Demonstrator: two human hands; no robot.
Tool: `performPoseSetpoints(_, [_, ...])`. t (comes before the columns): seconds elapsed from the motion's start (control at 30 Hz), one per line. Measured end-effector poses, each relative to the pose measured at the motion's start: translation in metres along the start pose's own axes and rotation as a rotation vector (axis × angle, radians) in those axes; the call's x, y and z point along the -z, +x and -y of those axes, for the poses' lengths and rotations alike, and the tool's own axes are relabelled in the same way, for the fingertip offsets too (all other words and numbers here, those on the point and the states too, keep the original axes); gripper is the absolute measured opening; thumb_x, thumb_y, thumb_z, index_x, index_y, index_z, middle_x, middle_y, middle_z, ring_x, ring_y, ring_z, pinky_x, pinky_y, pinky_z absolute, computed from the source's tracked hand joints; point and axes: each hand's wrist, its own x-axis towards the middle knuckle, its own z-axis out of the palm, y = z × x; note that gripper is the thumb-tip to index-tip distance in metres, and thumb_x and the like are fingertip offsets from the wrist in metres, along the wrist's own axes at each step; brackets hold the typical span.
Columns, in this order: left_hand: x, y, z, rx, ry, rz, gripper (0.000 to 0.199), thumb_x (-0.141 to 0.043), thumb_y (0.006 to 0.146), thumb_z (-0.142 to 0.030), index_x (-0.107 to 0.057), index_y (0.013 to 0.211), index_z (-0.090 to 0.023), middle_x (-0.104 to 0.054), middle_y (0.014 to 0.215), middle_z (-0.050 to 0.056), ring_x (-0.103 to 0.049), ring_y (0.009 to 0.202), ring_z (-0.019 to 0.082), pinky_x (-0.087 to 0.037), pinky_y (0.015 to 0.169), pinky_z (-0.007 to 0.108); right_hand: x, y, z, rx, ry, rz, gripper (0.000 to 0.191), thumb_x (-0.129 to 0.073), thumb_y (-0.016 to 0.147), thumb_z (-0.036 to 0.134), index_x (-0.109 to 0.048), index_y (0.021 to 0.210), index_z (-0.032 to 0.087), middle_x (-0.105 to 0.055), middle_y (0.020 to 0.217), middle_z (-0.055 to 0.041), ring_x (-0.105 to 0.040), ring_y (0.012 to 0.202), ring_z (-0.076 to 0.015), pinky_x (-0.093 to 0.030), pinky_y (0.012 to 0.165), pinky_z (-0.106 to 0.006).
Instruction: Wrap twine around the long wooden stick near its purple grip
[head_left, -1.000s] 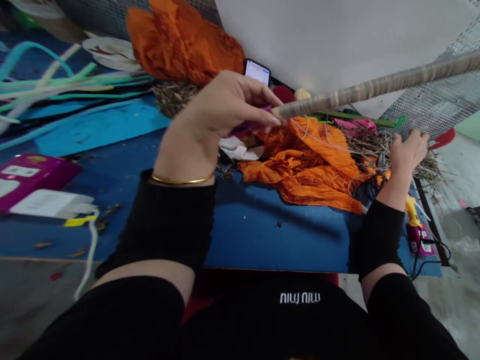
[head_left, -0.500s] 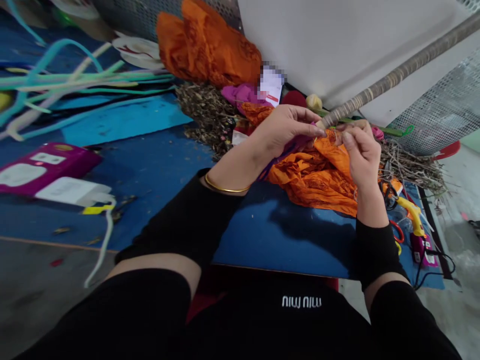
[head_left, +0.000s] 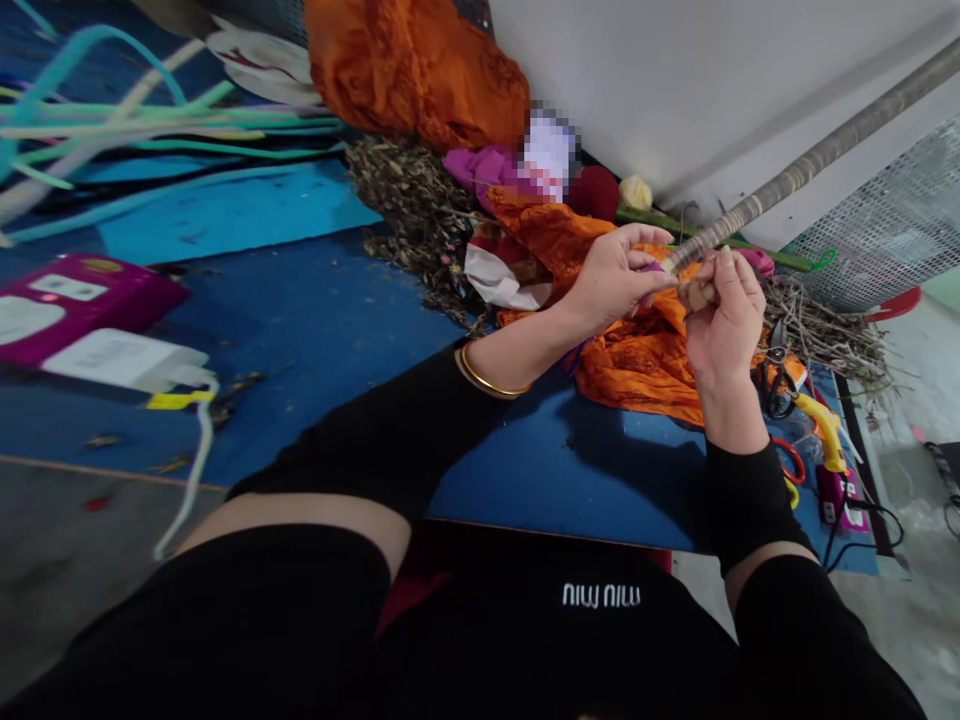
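My left hand (head_left: 611,275) reaches in at the near end of a long, brown-striped wrapped stick (head_left: 772,190). Its thumb and fingers close on a small purple piece (head_left: 654,268) by the stick's tip. Just right of it, my right hand (head_left: 726,315) is closed on a small tan-brown piece (head_left: 697,293) below the stick; its exact kind is unclear. Crumpled orange cloth (head_left: 637,370) lies beneath both hands, partly hidden by them.
Dry twigs (head_left: 832,335), scissors (head_left: 778,365) and a yellow glue gun (head_left: 825,430) lie at right. A dried plant bundle (head_left: 409,220), a phone (head_left: 549,150) and an orange cloth heap (head_left: 416,75) are behind. A magenta device (head_left: 90,300) stands left on the blue table (head_left: 315,330).
My left hand has moved right along with the stick's near end. A tan-brown piece now shows in my right hand, where orange cloth was at the fingertips before.
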Motion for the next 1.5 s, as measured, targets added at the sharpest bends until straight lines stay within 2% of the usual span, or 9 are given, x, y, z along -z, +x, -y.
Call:
performPoseSetpoints(0.2, [-0.004,-0.001,0.002,-0.074,0.098,-0.023,0.050,-0.075,0.081,-0.018,-0.058,0.129,-0.020,-0.064,0.070,-0.003,-0.058,0.056,0.013,-0.048,0.057,0.026,0.007,0.003,-0.012,-0.085,0.057,-0.091,0.049,-0.044,0.101,0.071,-0.066,0.099,0.028,-0.058,0.075,0.0000,-0.060,0.063,-0.0148,-0.061,0.069,-0.038])
performPoseSetpoints(0.37, [-0.004,0.000,0.005,-0.192,0.183,-0.031,0.053,-0.073,0.076,-0.013,-0.061,0.127,-0.016,-0.075,0.092,0.003,-0.068,0.076,0.015,-0.056,0.078,0.028,0.011,0.016,-0.030,-0.108,0.129,-0.042,0.049,-0.055,0.094,0.074,-0.067,0.102,0.028,-0.052,0.068,0.0048,-0.044,0.051,-0.0105,-0.056,0.062,-0.032])
performPoseSetpoints(0.63, [-0.004,-0.002,0.004,-0.208,0.187,0.046,0.048,-0.076,0.071,-0.010,-0.067,0.118,-0.013,-0.077,0.108,0.007,-0.072,0.095,0.017,-0.057,0.089,0.028,-0.001,0.009,-0.031,-0.008,0.082,-0.119,0.037,-0.066,0.092,0.060,-0.068,0.106,0.026,-0.065,0.090,-0.0012,-0.059,0.065,-0.0108,-0.048,0.053,-0.026])
performPoseSetpoints(0.7, [0.000,0.000,0.001,-0.164,0.152,0.115,0.045,-0.080,0.069,-0.012,-0.068,0.112,-0.014,-0.077,0.108,0.007,-0.073,0.090,0.017,-0.058,0.085,0.028,-0.002,0.009,-0.032,0.003,0.091,-0.116,0.037,-0.065,0.093,0.059,-0.068,0.110,0.027,-0.067,0.098,-0.0021,-0.063,0.071,-0.0121,-0.051,0.056,-0.027])
performPoseSetpoints(0.87, [0.009,-0.001,-0.006,0.042,0.088,0.288,0.015,-0.077,0.077,-0.017,-0.067,0.087,-0.013,-0.067,0.069,0.000,-0.060,0.056,0.011,-0.051,0.058,0.023,0.000,0.012,-0.028,-0.043,0.060,-0.142,0.038,-0.062,0.094,0.061,-0.070,0.112,0.028,-0.069,0.102,-0.0038,-0.064,0.073,-0.0143,-0.053,0.057,-0.030])
performPoseSetpoints(1.03, [0.006,-0.003,-0.007,0.029,0.041,0.316,0.009,-0.070,0.086,-0.022,-0.064,0.085,-0.015,-0.068,0.073,0.002,-0.061,0.058,0.010,-0.047,0.055,0.022,0.004,0.015,-0.023,-0.051,0.073,-0.193,0.032,-0.067,0.091,0.056,-0.070,0.102,0.027,-0.068,0.097,-0.0023,-0.054,0.062,-0.0112,-0.048,0.053,-0.030])
performPoseSetpoints(1.17, [0.000,-0.005,-0.004,-0.055,0.165,0.236,0.009,-0.067,0.088,-0.023,-0.061,0.085,-0.017,-0.055,0.061,-0.003,-0.050,0.054,0.010,-0.040,0.053,0.022,-0.001,0.013,-0.018,-0.052,0.128,-0.185,0.029,-0.066,0.095,0.052,-0.070,0.104,0.025,-0.063,0.089,0.0004,-0.057,0.065,-0.0105,-0.050,0.056,-0.027])
performPoseSetpoints(1.37, [-0.002,-0.007,-0.005,-0.225,0.328,0.024,0.011,-0.061,0.087,-0.025,-0.068,0.089,-0.016,-0.058,0.070,-0.001,-0.049,0.063,0.012,-0.039,0.060,0.024,-0.013,0.007,-0.016,0.026,0.352,-0.268,0.033,-0.063,0.097,0.058,-0.063,0.090,0.026,-0.033,0.061,0.0094,-0.037,0.046,-0.0059,-0.053,0.055,-0.024])
performPoseSetpoints(1.5, [0.002,-0.003,-0.005,-0.228,0.415,0.027,0.017,-0.061,0.087,-0.027,-0.071,0.094,-0.015,-0.068,0.079,0.002,-0.056,0.072,0.014,-0.045,0.070,0.025,-0.009,0.005,-0.026,0.005,0.202,-0.260,0.044,-0.048,0.101,0.067,-0.061,0.090,0.026,-0.042,0.063,0.0067,-0.055,0.055,-0.0104,-0.062,0.068,-0.033])
